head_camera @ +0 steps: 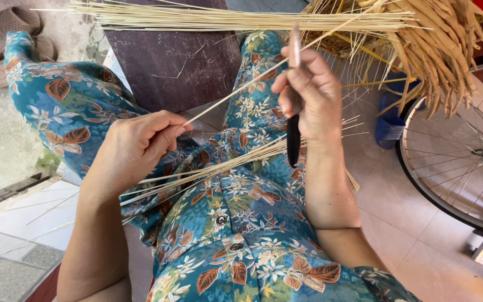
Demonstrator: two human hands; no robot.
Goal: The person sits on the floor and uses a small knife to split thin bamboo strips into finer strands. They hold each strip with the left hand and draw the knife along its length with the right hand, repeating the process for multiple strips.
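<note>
My left hand (pixel 135 146) pinches the near end of one thin pale bamboo stick (pixel 236 89) that slants up to the right. My right hand (pixel 304 92) grips a knife with a black handle (pixel 293 142), its blade pointing up against the stick. A loose bundle of similar thin sticks (pixel 219 165) lies across my lap, on blue floral clothing. More thin sticks (pixel 241 19) lie in a flat row across a dark purple board (pixel 174 61) ahead.
A heap of thick bamboo strips (pixel 443 45) piles up at the top right over a woven basket. A bicycle wheel (pixel 459 162) stands at the right on tiled floor. A blue basket (pixel 389 120) sits beside it. Sandals (pixel 1 39) lie at the top left.
</note>
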